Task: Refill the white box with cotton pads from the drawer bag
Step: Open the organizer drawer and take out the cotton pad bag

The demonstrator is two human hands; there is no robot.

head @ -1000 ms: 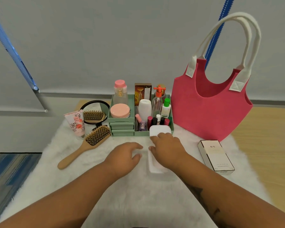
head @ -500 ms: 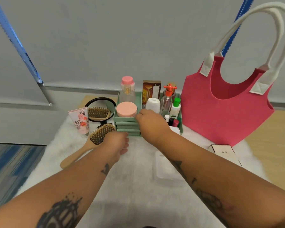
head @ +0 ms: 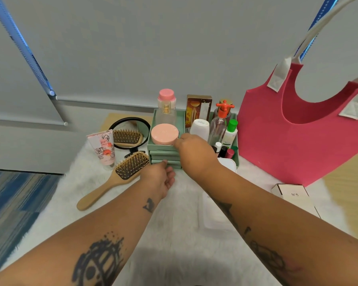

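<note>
Neither grip holds anything clearly: the left hand (head: 158,178) reaches to the bottom drawer (head: 165,163) of the green organizer (head: 163,150), fingertips at its front — whether they pinch it I cannot tell. Right hand (head: 194,153) rests curled on the organizer's top edge beside the pink jar (head: 164,134). White box (head: 227,164) sits just right of that wrist, its lid (head: 213,215) on the furry surface (head: 174,244) under the right forearm.

Left hand (head: 158,178) at bottom drawer (head: 165,163), right hand (head: 194,153) atop green organizer (head: 163,147)
</note>
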